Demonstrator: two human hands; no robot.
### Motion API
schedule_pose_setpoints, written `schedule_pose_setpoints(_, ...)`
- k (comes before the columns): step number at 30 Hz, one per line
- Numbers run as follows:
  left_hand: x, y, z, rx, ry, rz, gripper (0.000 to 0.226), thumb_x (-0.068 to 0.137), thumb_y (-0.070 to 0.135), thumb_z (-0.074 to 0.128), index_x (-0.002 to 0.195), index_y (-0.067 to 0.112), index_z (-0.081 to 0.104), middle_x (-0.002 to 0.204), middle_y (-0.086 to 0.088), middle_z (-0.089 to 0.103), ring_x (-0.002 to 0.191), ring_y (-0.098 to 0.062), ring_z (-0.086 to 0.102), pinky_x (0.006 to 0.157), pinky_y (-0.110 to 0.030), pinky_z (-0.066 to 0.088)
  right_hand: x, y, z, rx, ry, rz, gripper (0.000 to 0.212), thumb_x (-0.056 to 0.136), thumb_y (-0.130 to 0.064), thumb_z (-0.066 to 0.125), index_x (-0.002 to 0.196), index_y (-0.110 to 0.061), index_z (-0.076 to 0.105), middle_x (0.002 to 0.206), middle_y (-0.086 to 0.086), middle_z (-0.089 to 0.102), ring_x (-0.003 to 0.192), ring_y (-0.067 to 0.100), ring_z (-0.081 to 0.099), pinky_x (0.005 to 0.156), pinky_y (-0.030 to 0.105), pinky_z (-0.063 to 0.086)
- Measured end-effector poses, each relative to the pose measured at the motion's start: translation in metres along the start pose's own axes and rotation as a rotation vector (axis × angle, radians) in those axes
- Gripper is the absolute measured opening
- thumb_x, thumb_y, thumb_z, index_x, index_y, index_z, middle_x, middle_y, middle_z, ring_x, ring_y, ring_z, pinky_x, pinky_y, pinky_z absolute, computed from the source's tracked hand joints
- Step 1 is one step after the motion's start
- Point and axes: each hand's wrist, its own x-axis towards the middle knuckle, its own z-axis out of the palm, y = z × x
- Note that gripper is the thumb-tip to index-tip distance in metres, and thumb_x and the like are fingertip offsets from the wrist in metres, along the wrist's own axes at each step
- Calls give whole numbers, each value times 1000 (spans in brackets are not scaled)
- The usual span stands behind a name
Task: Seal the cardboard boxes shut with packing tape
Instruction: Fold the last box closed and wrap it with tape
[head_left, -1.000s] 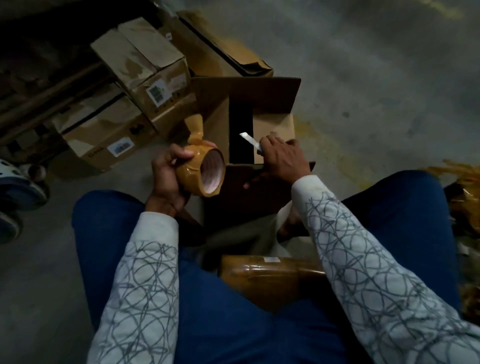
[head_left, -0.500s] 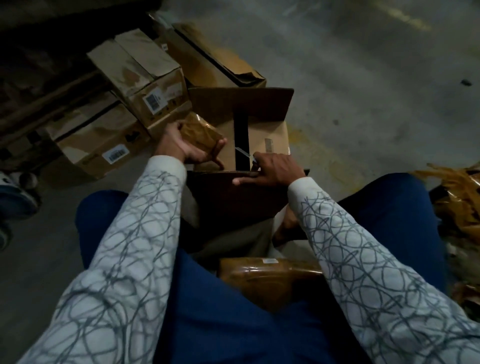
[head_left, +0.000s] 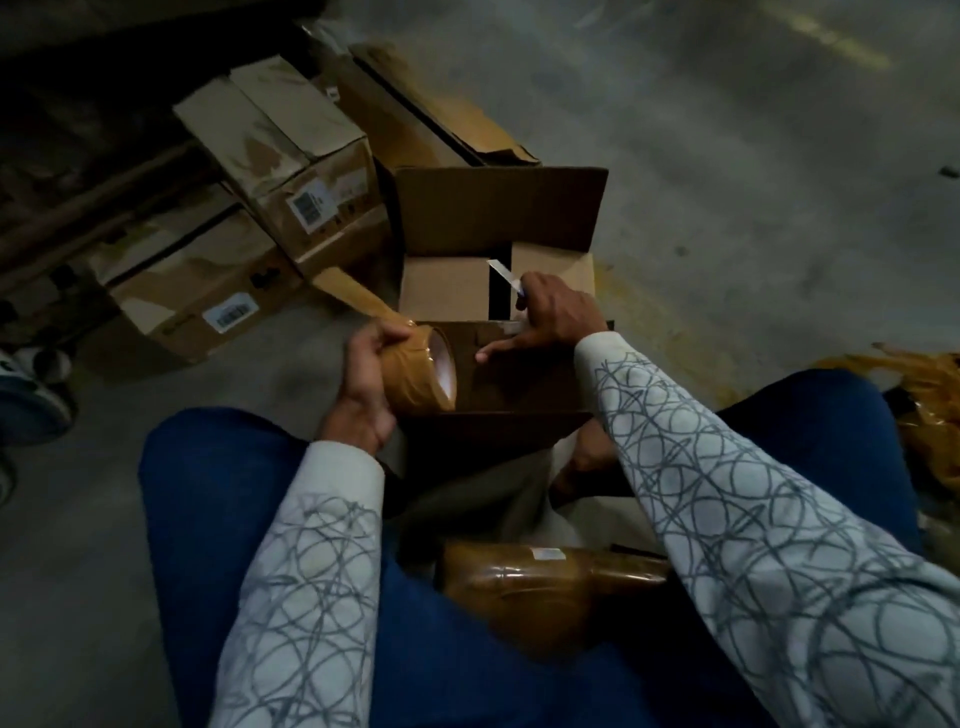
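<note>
An open cardboard box (head_left: 498, 218) stands on the floor between my knees, its far flap upright and two inner flaps folded down with a dark gap between them. My left hand (head_left: 363, 379) grips a roll of brown packing tape (head_left: 421, 369) at the box's near left corner; a strip of tape (head_left: 353, 293) stretches from the roll up and to the left. My right hand (head_left: 550, 317) holds a small cutter (head_left: 506, 275) with its pale blade up, while its thumb presses on the near flap (head_left: 519, 374).
Several closed, labelled cardboard boxes (head_left: 291, 171) are stacked at the left and behind. A pack of brown tape rolls (head_left: 519, 582) lies in my lap. Crumpled brown tape (head_left: 924, 395) lies at the right. Shoes (head_left: 26, 384) sit at the far left on the concrete floor.
My left hand has drawn the tape roll back from over the box to its near left corner, pulling out a strip. My right hand stays at the box's near edge with the cutter.
</note>
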Motion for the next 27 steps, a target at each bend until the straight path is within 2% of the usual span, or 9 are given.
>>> schedule_pose_setpoints(4,26,-31,-2,-67,35,-105,20,76,30,58,87,16,67,89,-6,67,95,-27,61,100,-42,46,8,11,25,-42,68,116,111,44,-96,63,119,-16,46,124,4,48,118,27,46,100,53,39)
schedule_pose_setpoints(7,34,-45,-3,-50,55,-146,18,82,28,54,85,14,66,83,-6,68,88,-27,64,92,-39,48,1,16,49,-80,134,226,110,49,-96,61,122,-14,47,125,8,49,119,29,47,99,52,38)
schedule_pose_setpoints(12,43,-50,1,-44,17,-107,16,80,27,56,81,16,68,80,-5,69,88,-26,64,94,-41,48,16,12,27,-199,471,-116,94,61,-71,80,120,-4,52,125,19,52,114,37,48,98,47,43)
schedule_pose_setpoints(15,46,-54,-1,-33,16,-96,25,67,31,63,87,15,67,86,-6,68,91,-27,64,93,-41,50,40,4,-4,-191,650,-235,79,78,-56,73,131,-2,48,141,22,43,130,42,39,109,51,39)
schedule_pose_setpoints(18,47,-55,-2,-4,37,-85,37,58,33,67,90,14,67,92,-9,68,93,-30,63,94,-43,49,59,0,-30,-135,558,-151,79,83,-41,71,141,2,39,157,24,29,149,44,18,122,52,23)
schedule_pose_setpoints(19,45,-56,-1,10,39,-79,37,60,34,66,91,14,67,93,-9,68,94,-30,63,93,-42,50,62,0,-34,-105,520,-112,77,82,-38,71,140,2,40,154,24,34,148,44,21,121,51,22)
schedule_pose_setpoints(23,34,-58,7,38,11,-60,16,85,25,55,90,13,64,83,-5,67,79,-23,63,73,-30,50,52,6,-11,-34,483,-30,44,87,-38,64,114,-5,53,110,17,58,104,37,55,87,41,37)
schedule_pose_setpoints(25,33,-59,8,38,22,-53,14,88,22,52,91,13,63,82,-5,66,75,-21,62,68,-28,50,29,12,21,87,380,-1,44,88,-41,64,113,-8,51,105,17,59,95,37,58,75,37,38)
schedule_pose_setpoints(27,31,-60,8,17,32,-33,20,84,23,55,98,12,65,92,-9,68,85,-26,63,74,-32,51,2,12,49,198,211,44,52,87,-50,67,116,-12,47,110,16,61,99,36,60,76,37,43)
